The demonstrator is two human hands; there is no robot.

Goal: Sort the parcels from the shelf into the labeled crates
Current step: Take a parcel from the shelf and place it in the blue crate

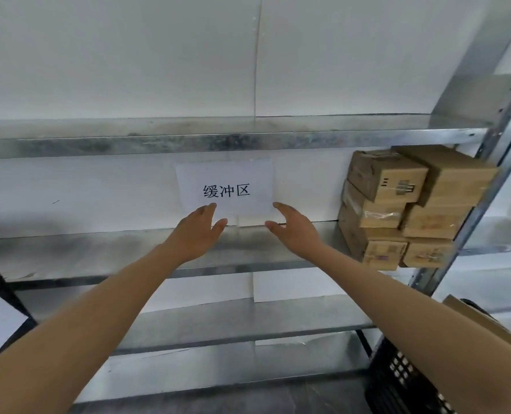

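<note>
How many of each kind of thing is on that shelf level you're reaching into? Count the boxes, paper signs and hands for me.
Cardboard parcels, stacked at the right end: 6 visible
Paper sign: 1
Hands, left hand and right hand, both empty: 2
Total: 9

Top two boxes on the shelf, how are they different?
The left top box looks smaller; the right top box looks bigger. The left top box has black printing and a label on its front; the right top box's front looks plain. Both are brown cardboard and sit on other boxes on the shelf.
</note>
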